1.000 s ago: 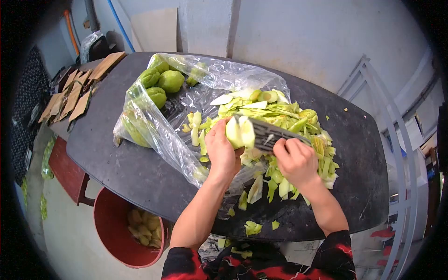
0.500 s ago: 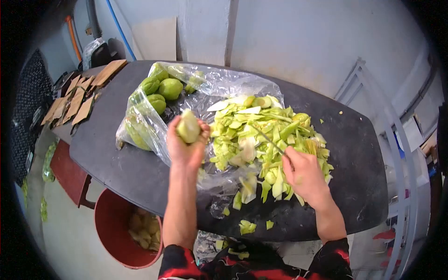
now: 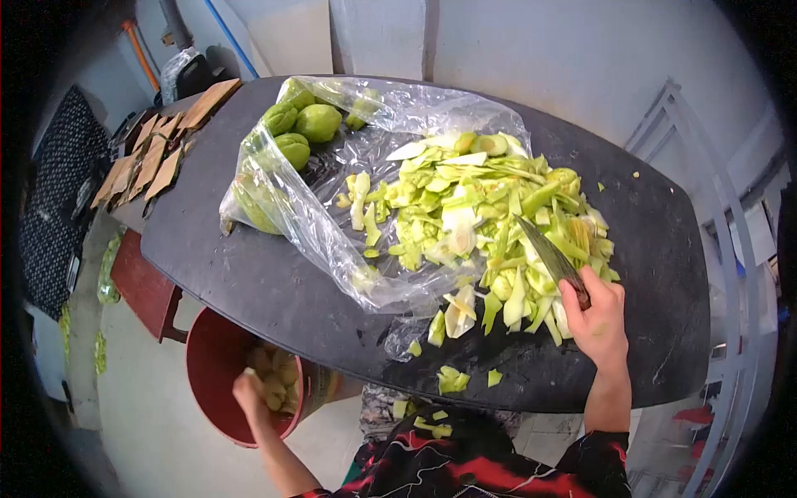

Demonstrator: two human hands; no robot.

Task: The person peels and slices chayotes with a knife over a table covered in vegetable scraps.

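Note:
My right hand (image 3: 599,319) is closed round the dark handle of a knife (image 3: 545,251). Its blade points up and left, over the right side of a heap of green peelings (image 3: 473,199). At the lower left, my left hand (image 3: 250,393) is inside the rim of a red bucket (image 3: 203,365), beside pale peeled chayotes (image 3: 278,378). Its fingers are partly hidden and blurred, so their grip is unclear. Unpeeled green chayotes (image 3: 319,124) lie in and around a clear plastic bag (image 3: 332,253) on the dark table (image 3: 241,270).
Flat brown cardboard pieces (image 3: 149,166) lie at the table's left end. A grey metal frame (image 3: 706,183) stands along the right side. A red stool-like piece (image 3: 143,286) is on the floor near the bucket. Loose peel scraps (image 3: 452,380) lie near the table's front edge.
My left hand has gone from above the bag, where it held a peeled chayote, down to the bucket. My right hand has moved right with the knife, whose blade now shows broadside.

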